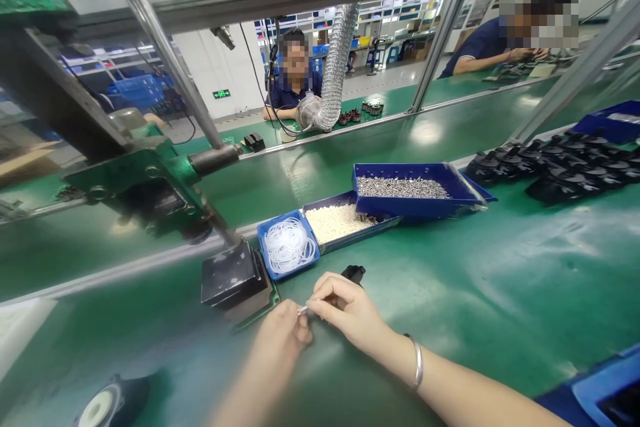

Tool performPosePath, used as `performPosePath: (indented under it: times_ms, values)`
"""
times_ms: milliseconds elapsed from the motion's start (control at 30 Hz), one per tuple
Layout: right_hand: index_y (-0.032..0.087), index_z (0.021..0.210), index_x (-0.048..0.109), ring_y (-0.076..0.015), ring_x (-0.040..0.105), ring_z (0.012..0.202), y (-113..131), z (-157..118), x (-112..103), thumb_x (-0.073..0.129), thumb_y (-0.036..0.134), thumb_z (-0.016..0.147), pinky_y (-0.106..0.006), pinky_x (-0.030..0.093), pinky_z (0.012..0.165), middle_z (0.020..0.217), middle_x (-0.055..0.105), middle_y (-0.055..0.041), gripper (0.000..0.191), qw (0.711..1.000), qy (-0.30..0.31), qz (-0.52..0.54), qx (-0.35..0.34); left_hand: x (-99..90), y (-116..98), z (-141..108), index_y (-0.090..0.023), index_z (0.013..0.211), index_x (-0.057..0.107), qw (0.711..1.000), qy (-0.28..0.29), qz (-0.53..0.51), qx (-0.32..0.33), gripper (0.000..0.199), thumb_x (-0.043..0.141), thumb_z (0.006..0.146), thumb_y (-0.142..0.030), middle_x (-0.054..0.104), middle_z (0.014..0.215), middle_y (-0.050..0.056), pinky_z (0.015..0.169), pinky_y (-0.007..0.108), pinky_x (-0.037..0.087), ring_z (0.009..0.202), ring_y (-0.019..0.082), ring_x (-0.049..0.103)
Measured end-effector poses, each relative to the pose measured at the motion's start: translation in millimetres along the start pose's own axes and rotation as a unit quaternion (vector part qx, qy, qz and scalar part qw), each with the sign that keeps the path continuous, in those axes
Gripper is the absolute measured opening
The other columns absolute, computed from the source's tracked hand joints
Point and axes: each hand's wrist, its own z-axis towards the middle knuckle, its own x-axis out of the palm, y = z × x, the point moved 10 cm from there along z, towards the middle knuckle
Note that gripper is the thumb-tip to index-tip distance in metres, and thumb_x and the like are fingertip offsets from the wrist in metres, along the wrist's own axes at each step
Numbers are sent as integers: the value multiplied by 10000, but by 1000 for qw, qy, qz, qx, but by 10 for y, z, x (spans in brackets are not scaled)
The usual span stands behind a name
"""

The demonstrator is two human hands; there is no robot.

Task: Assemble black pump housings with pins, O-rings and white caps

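Close together over the green bench, my left hand [286, 328] and my right hand [345, 307] pinch a small metal pin [303, 310] between their fingertips. The pin is tiny and partly covered, so its exact shape is hard to tell. Just behind my right hand lies a black plastic part [354, 273]. Beyond my hands stand a blue tray of clear white rings [289, 245], a bin of small cream-coloured pieces [335, 221] and a blue bin of metal pins [403, 188], which rests partly on the cream bin's edge.
A green press [150, 180] with a dark metal block [233, 273] stands at left. A round black part with a white centre [97, 407] lies front left. Black parts [565, 163] are heaped at right; a blue bin [605, 387] is near right. Two people sit across the bench.
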Motion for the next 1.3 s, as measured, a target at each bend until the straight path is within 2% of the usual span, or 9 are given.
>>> performPosePath:
  times_ms: [267, 367, 500, 700, 800, 933, 1067, 1200, 1300]
  values:
    - [201, 793, 660, -161, 578, 755, 140, -37, 50, 670, 284, 910, -284, 449, 672, 796, 602, -23, 144, 994, 34, -74, -69, 1, 55, -4, -142, 683, 567, 1000, -6, 2, -20, 425, 813, 726, -485, 507, 554, -60, 548, 209, 320, 479, 41, 379]
    - [195, 793, 661, -154, 571, 733, 162, -48, 76, 662, 291, 916, -277, 444, 657, 785, 603, -23, 156, 992, 55, -83, -73, 3, 42, -8, -142, 664, 572, 1000, -2, 28, -13, 429, 792, 743, -501, 509, 533, -53, 547, 216, 323, 472, 50, 392]
    - [183, 766, 652, -139, 558, 684, 94, -29, 69, 674, 342, 906, -254, 433, 614, 760, 608, -20, 213, 996, 63, -57, -26, 0, -6, -9, -139, 659, 599, 995, 3, 95, 5, 447, 742, 774, -547, 517, 505, -41, 545, 219, 321, 469, 64, 420]
    - [164, 779, 593, -97, 493, 561, -145, -22, 120, 710, 432, 863, -225, 388, 536, 669, 570, 16, 304, 992, 90, 23, 90, -82, -66, -13, -142, 671, 619, 979, -4, 204, 6, 473, 721, 763, -595, 577, 535, -20, 518, 217, 335, 451, 79, 478]
    - [165, 793, 552, -86, 468, 506, -237, -59, 177, 714, 488, 845, -214, 362, 494, 611, 550, 34, 366, 980, 112, 73, 148, -83, -114, -29, -137, 668, 623, 959, 11, 282, 17, 494, 671, 796, -612, 598, 546, -10, 522, 230, 359, 436, 89, 503]
    - [161, 768, 536, -80, 465, 503, -225, -74, 195, 715, 501, 839, -206, 361, 497, 595, 552, 33, 391, 979, 117, 61, 155, -49, -161, -45, -144, 663, 614, 941, 21, 334, 41, 505, 619, 826, -622, 598, 552, -14, 544, 242, 389, 446, 105, 524]
    - [157, 782, 544, -74, 471, 486, -278, -85, 204, 707, 513, 839, -193, 361, 474, 612, 581, 23, 395, 977, 111, 62, 169, -90, -246, -54, -169, 691, 607, 923, -28, 372, 90, 473, 541, 888, -594, 585, 552, -26, 599, 252, 405, 495, 121, 530]
    - [152, 798, 574, -81, 490, 461, -374, -145, 289, 678, 516, 856, -178, 351, 435, 563, 559, 37, 383, 971, 133, 41, 193, -158, -403, -126, -199, 625, 553, 865, -98, 465, 158, 504, 431, 951, -563, 542, 540, -21, 640, 261, 396, 574, 152, 538]
    - [156, 790, 581, -82, 504, 465, -307, -179, 381, 675, 478, 866, -173, 368, 437, 576, 571, 35, 343, 967, 170, 28, 187, -56, -534, -236, -207, 550, 500, 822, -97, 507, 238, 573, 393, 946, -607, 534, 598, 2, 628, 269, 391, 616, 168, 536]
